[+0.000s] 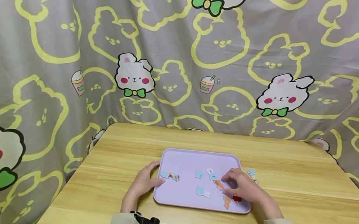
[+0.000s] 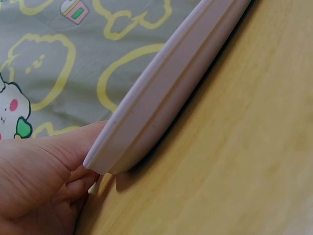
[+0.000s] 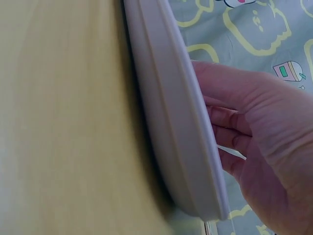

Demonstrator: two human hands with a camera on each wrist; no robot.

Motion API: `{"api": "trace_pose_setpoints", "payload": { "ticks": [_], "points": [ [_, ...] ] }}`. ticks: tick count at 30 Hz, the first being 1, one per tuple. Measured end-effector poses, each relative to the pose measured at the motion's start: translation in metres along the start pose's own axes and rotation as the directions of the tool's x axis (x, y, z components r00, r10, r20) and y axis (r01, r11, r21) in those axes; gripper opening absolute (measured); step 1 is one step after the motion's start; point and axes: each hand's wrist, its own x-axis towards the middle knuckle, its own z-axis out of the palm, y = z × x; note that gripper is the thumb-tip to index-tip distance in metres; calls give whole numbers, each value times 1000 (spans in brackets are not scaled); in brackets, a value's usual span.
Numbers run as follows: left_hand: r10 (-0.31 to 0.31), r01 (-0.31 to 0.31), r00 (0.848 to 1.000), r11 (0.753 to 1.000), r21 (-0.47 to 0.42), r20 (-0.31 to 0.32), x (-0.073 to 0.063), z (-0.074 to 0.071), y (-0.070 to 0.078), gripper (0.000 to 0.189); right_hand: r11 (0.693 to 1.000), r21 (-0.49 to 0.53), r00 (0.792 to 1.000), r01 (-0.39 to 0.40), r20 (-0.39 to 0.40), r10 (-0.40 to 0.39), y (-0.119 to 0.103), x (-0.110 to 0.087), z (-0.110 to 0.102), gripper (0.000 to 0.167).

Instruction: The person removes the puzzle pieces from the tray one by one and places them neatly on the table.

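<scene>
Holding the lilac tray [image 1: 178, 160] by its left rim, left hand [image 1: 145, 182], thumb over the edge, fingers outside; a careless push there could have slid the tray across the wooden table [image 1: 86, 196]. Just inboard of that thumb, one printed strip [image 1: 170, 176], lying flat; a shifting thumb might have nudged it crooked. Centre, one small blue piece [image 1: 199, 175] and, below it, one blue-and-white piece [image 1: 203, 191], both loose; liable, being thin, to drift if the tray was jolted. Right of these, one slanting white-and-blue piece [image 1: 211, 173], its lower end near an upper orange piece [image 1: 219, 185] and apt to be dragged along with it. Below, one lower orange piece [image 1: 227, 201], near the thumb. Right hand [image 1: 244, 186], fingers bent down over the upper orange piece; whether they pinched it could not be told. Beneath it, one red piece [image 1: 237, 198], partly covered, at risk of being swept by the palm. Last, beyond the right rim, coloured scraps [image 1: 251, 173], partly hidden, easily knocked farther off by the wrist.
</scene>
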Motion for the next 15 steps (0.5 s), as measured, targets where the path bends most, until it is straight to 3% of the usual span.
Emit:
{"api": "trace_pose_setpoints", "payload": {
  "ticks": [15],
  "points": [
    [-5,6,1000,1000,-15,4,0,-1,1,68,994,-87,997,73,47,-69,-5,10,0,31]
  ]
}}
